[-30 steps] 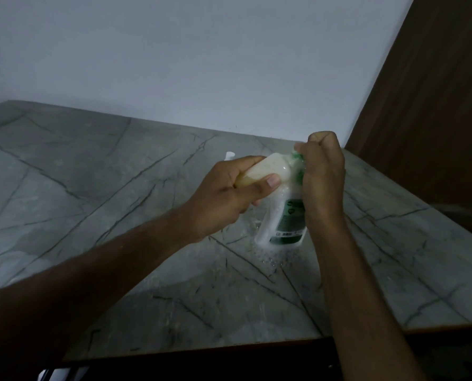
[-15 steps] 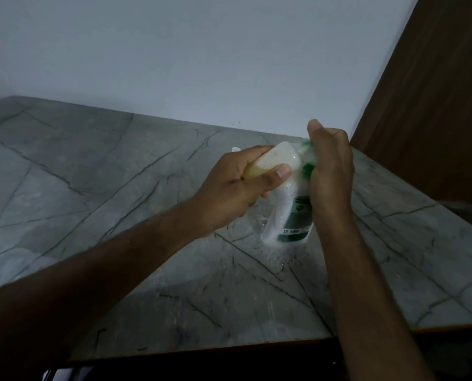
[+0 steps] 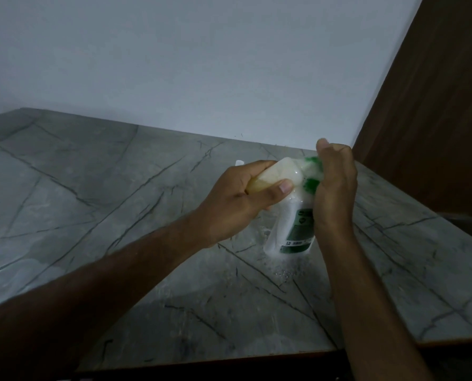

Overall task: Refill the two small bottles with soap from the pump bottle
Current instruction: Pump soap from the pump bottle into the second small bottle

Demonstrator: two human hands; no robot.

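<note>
a: look at the left hand [image 3: 237, 199]. why is it holding that small bottle [image 3: 279, 176] lying on its side?

b: so the open end points at the green pump [image 3: 310, 171]. the fingers and thumb are wrapped tight round the small bottle. i think the soap is meant to go straight from the spout into its mouth.

a: and the right hand [image 3: 335, 188]?

b: it is curled over the top of the pump bottle [image 3: 292, 229], closed round the green pump. i think it is set there to push the pump down.

a: are the two bottles touching?

b: the small one's end is right up against the green pump. i can't see the mouth or the spout, the hands hide them.

a: where does the big one stand?

b: on the grey table [image 3: 119, 215], near its far right corner, close to the white wall [image 3: 202, 64]. it leans a bit to the right. its bottom sits in a patch of foam and drops [image 3: 284, 268].

a: so some soap got spilled?

b: looks like it. that makes the bottle slippery, so i guess that's why both hands hold so tight.

a: is the small bottle full?

b: it looks yellowish inside, so there is some in it. how much, i can't tell.

a: where is the other small bottle?

b: there is a little white thing [image 3: 239, 162] behind the left hand, nearer the wall. too small to say what it is.
</note>
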